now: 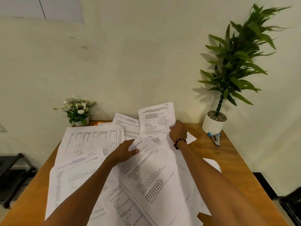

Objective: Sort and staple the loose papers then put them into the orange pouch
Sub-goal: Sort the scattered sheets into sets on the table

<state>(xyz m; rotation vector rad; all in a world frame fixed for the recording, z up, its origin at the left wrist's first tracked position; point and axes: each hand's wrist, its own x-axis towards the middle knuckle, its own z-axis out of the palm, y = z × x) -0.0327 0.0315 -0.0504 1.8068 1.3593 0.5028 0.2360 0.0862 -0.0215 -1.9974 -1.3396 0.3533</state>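
Many loose papers (91,160) lie scattered and overlapping across the wooden table (228,157). The left hand (125,151) pinches the top edge of a sheet with a grid (153,180), while the right hand (177,130) grips a lifted page (156,118) by its side. An orange corner (97,123), perhaps the pouch, peeks out behind the papers. The stapler (215,139) lies beside the potted plant (213,123); a small flower pot (79,111) stands against the wall.
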